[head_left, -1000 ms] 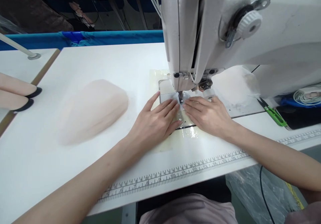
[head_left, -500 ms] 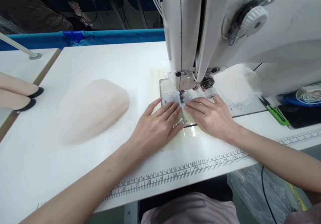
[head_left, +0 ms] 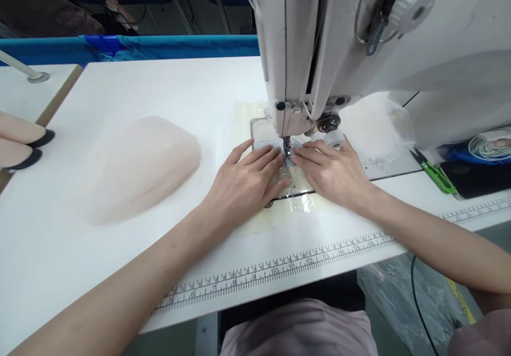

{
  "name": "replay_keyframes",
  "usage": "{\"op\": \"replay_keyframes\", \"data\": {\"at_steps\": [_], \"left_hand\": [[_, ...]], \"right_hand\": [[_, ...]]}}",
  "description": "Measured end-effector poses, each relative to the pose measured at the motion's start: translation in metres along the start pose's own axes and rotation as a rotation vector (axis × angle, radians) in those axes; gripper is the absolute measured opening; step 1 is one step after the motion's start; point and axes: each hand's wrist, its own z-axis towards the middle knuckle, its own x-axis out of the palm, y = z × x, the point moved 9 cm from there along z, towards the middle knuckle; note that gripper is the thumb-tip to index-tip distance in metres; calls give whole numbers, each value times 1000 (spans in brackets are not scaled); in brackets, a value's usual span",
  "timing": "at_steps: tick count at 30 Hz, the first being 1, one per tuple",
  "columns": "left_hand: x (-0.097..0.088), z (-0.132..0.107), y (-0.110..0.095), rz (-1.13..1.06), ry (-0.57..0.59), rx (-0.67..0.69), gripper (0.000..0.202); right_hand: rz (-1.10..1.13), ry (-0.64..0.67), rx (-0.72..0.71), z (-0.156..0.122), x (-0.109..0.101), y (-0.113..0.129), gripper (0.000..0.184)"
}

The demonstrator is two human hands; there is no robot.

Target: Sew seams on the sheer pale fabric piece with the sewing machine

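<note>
My left hand [head_left: 243, 183] lies flat on the sewing machine's bed, fingers stretched toward the needle [head_left: 286, 148]. My right hand [head_left: 333, 172] lies flat on the other side, its fingertips almost meeting the left ones. Both press on a thin, sheer piece of fabric [head_left: 290, 176] that sits under the presser foot on the metal plate [head_left: 259, 140]. The white sewing machine [head_left: 359, 47] rises right above my hands. Neither hand grips anything.
A pile of sheer peach fabric [head_left: 139, 164] lies on the white table [head_left: 159, 90] to the left. More sheer fabric [head_left: 371, 127] sits behind my right hand. Green thread snips [head_left: 437, 175] lie at the right. A printed ruler [head_left: 279, 271] runs along the front edge. Mannequin feet in black shoes [head_left: 24, 148] show far left.
Both hands have slid a little toward the needle with the sheer fabric. The camera has tipped slightly, shifting the scene upward.
</note>
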Motion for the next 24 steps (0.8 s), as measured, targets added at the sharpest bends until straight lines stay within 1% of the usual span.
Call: {"op": "replay_keyframes", "data": {"at_steps": [6, 10, 14, 17, 19, 20, 21, 22, 24], "left_hand": [[3, 3, 5, 6, 13, -25, 45], [5, 2, 10, -5, -6, -44, 48], [5, 1, 20, 13, -19, -107, 47], [2, 1, 21, 84, -14, -150, 43], [-3, -2, 15, 167, -13, -154, 43], [-6, -4, 8, 191, -14, -123, 41], [-8, -6, -5, 186, -17, -49, 39], [-12, -9, -21, 158, -26, 70, 36], [-24, -22, -59, 56, -88, 396, 31]], "right_hand": [[-27, -21, -2, 0, -1, -2, 31], [2, -28, 14, -2, -3, -5, 34], [53, -15, 40, -3, -5, -10, 35], [65, -51, 46, -4, -13, -10, 34], [95, -94, 38, -4, -20, -6, 34], [135, -111, 26, -4, -23, -3, 34], [192, -114, 6, -4, -24, 1, 35], [265, -104, -28, -4, -25, 7, 36], [416, -36, -128, -5, -21, 22, 38]]}}
